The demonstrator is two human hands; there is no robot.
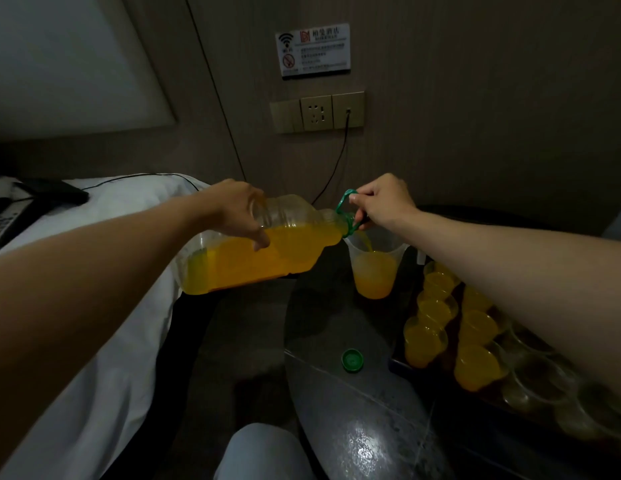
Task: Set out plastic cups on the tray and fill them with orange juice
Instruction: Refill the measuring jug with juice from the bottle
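Pouring into the jug (375, 271), left hand (239, 213) gripping the bottle (253, 258), right hand (382, 199) curled round its handle (347, 202); tray (398, 367) roughly half done, empty cups (534, 379) left

One bottle (295, 251), one jug (375, 271), one cap (352, 359), about seven filled cups (477, 367).

I see through one wide head camera, facing forward and down, close above the left hand (233, 209) and right hand (385, 199) gripping the bottle (274, 254); wall (475, 116) beyond the grip.
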